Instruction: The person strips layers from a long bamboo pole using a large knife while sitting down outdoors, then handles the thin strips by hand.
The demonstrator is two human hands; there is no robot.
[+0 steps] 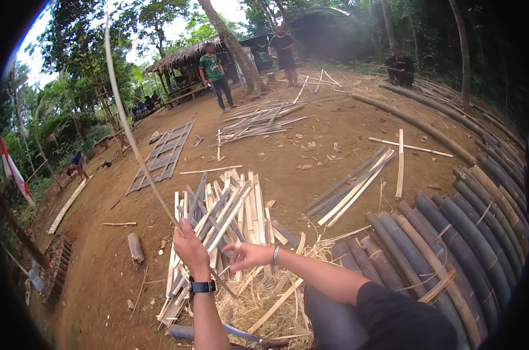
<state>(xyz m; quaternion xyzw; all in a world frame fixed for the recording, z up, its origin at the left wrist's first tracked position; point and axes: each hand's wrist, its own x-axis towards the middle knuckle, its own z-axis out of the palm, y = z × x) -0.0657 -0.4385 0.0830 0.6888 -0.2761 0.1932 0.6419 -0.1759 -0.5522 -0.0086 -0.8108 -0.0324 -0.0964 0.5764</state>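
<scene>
My left hand (190, 249), with a dark watch on its wrist, is closed around a long, thin bamboo strip (130, 137). The strip slants from high on the left down past my hand toward the shavings. Just right of it hovers my right hand (248, 256), its fingers apart and nothing in them; a light band circles that wrist. Beneath both hands lies a heap of split bamboo slats (256, 204), pale and dark sides mixed. Curly bamboo shavings (247, 306) cover the ground in front of me. Near the bottom edge lies a long curved blade (241, 334), partly hidden by my left forearm.
Dark bamboo poles (433, 233) lie side by side on my right. More slats (355, 186) and a bamboo lattice frame (162, 157) rest on the dirt ahead. A short log (135, 248) is at left. Several people stand, sit or bend farther off, near a thatched shelter (188, 61).
</scene>
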